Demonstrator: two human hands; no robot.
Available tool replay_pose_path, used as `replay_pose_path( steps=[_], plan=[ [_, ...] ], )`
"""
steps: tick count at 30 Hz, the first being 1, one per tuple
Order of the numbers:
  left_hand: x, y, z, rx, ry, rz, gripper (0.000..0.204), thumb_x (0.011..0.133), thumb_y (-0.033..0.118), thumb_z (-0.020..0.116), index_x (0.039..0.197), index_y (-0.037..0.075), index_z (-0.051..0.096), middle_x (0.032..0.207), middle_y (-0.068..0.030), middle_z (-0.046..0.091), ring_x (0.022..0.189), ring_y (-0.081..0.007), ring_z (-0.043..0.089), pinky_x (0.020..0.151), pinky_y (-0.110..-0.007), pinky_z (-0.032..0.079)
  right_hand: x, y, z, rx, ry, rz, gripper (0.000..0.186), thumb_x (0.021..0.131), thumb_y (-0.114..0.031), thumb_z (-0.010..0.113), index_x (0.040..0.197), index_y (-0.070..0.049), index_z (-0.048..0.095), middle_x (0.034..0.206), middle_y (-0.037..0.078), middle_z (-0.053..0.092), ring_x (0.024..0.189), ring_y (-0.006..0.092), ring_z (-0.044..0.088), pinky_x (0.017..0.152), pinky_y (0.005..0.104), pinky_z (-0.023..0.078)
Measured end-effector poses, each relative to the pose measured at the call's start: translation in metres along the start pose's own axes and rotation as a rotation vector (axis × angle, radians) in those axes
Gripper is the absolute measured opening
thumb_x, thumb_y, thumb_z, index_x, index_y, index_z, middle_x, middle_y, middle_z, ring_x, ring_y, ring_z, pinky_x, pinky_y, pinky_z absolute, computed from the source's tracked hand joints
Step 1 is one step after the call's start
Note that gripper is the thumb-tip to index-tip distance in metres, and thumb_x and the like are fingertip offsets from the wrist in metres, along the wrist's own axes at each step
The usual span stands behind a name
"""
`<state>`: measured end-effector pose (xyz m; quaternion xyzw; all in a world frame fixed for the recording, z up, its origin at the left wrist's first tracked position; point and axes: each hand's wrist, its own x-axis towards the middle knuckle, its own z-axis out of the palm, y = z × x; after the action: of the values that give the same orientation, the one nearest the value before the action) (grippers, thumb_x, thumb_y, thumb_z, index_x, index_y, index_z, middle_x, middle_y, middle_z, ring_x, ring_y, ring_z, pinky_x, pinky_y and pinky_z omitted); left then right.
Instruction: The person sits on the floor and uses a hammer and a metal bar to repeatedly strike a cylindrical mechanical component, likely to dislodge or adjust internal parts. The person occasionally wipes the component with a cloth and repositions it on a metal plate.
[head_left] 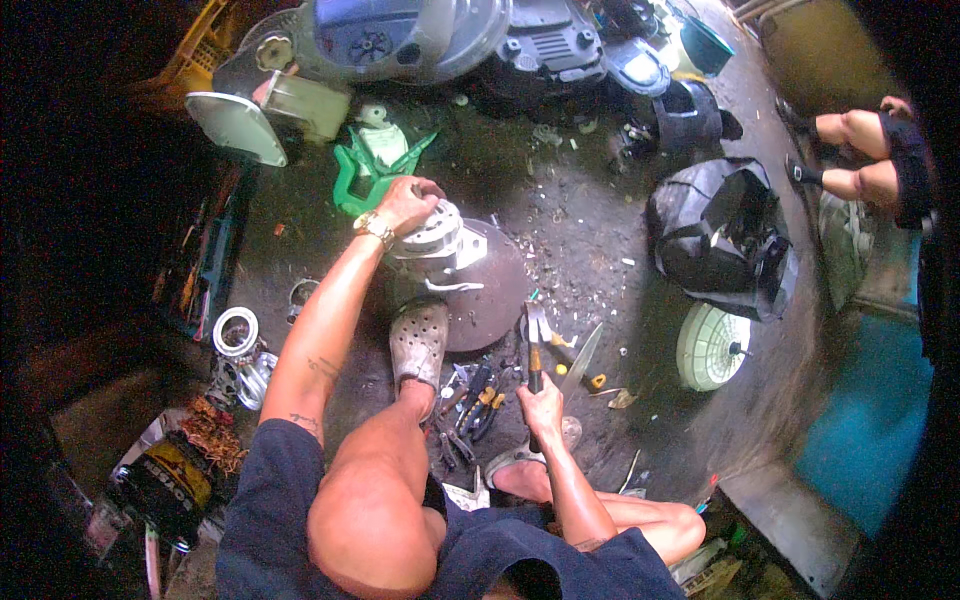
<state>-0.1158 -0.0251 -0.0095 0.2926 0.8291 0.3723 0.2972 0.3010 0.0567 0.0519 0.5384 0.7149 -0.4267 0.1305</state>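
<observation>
My left hand (pixel 405 206), with a watch at the wrist, grips the upper edge of a silvery round metal machine part (pixel 433 235) with holes in it. That part rests on a round brown metal plate (pixel 495 290) on the floor. A hammer (pixel 535 355) is in my right hand (pixel 542 408), its head pointing away from me, beyond the plate's near right edge. Just right of the hammer lies a large knife (pixel 582 362). Several pliers and hand tools (pixel 480 405) are scattered between my feet. My clog (pixel 418 340) is against the plate's near edge.
Green plastic scrap (pixel 375 180) and large grey plastic housings (pixel 410 40) are piled at the far side. On the right are a black bag (pixel 700 235), a pale round ribbed disc (pixel 712 345) and another person's legs (pixel 860 160). Metal scrap (pixel 240 350) lies at left.
</observation>
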Motion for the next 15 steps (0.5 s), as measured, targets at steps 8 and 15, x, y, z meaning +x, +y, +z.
replay_pose_path(
  steps=[8, 15],
  plan=[
    [-0.004, -0.02, -0.009, -0.18, -0.041, -0.047, 0.03, 0.079, 0.016, 0.054, 0.097, 0.002, 0.075, 0.09, -0.0083, 0.074, 0.085, -0.0147, 0.067, 0.083, -0.029, 0.051, -0.013, 0.002, 0.02, -0.062, -0.074, -0.01, 0.054, 0.08, -0.03, 0.07, 0.121, 0.003, 0.06, 0.067, 0.017, 0.065, 0.067, 0.026, 0.068, 0.07, 0.0402, 0.052],
    [-0.004, -0.019, -0.014, -0.208, -0.021, -0.049, 0.031, 0.082, 0.006, 0.05, 0.1, -0.001, 0.074, 0.093, -0.0066, 0.074, 0.085, -0.0128, 0.067, 0.08, -0.028, 0.053, -0.01, -0.006, 0.023, -0.091, -0.159, 0.042, 0.053, 0.083, -0.032, 0.07, 0.122, 0.003, 0.059, 0.057, 0.013, 0.062, 0.056, 0.0267, 0.066, 0.061, 0.0414, 0.052]
  ],
)
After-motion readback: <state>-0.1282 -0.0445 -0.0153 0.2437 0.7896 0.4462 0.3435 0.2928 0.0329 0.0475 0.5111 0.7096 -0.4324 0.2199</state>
